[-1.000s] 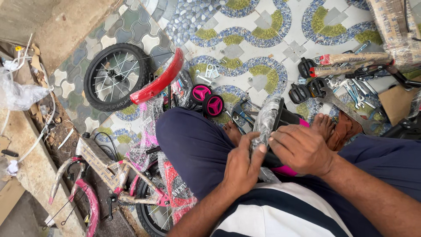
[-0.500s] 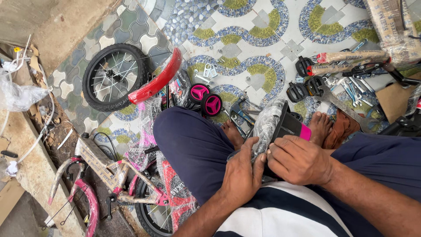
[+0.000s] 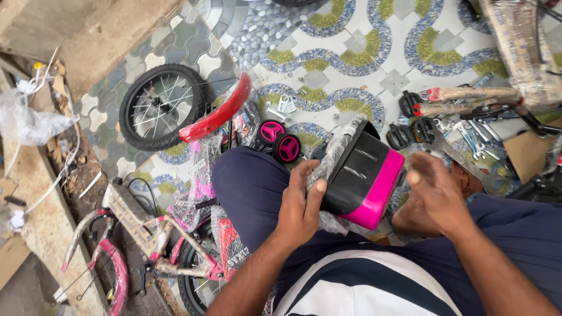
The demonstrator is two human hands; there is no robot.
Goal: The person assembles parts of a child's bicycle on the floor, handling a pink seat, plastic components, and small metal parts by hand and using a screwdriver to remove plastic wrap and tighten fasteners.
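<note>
While the person sits on the patterned tile floor (image 3: 351,41) with dark blue trousers over bent knees, the left hand (image 3: 300,208) closes around a black and pink box (image 3: 364,172), fingers curled over its near-left edge together with a crinkled clear wrap (image 3: 335,153) that clings to that side. The box is smooth hard plastic, blocky with rounded corners: a glossy black body with two short slots moulded in its face and a bright pink band along its right end. It sits above the lap, between the two hands, tilted so its long axis runs from near-left to far-right, the pink end facing right toward the right hand (image 3: 436,193). That hand hangs just beside the pink end, fingers loosely spread and slightly blurred, gripping nothing; whether it touches the box I cannot tell. Just left of the box, two small black wheels (image 3: 280,140) with pink hubs lie on the tiles. Farther left, a curved glossy red mudguard (image 3: 216,114) rests by a spoked wheel (image 3: 161,105) with a black rubber tyre. At the near left lies a bike frame (image 3: 152,234), pink tubes partly bound in cardboard and plastic. To the far right, black pedals (image 3: 410,120) lie beside paper-wrapped bars (image 3: 468,99) and a scatter of metal spanners (image 3: 477,137).
</note>
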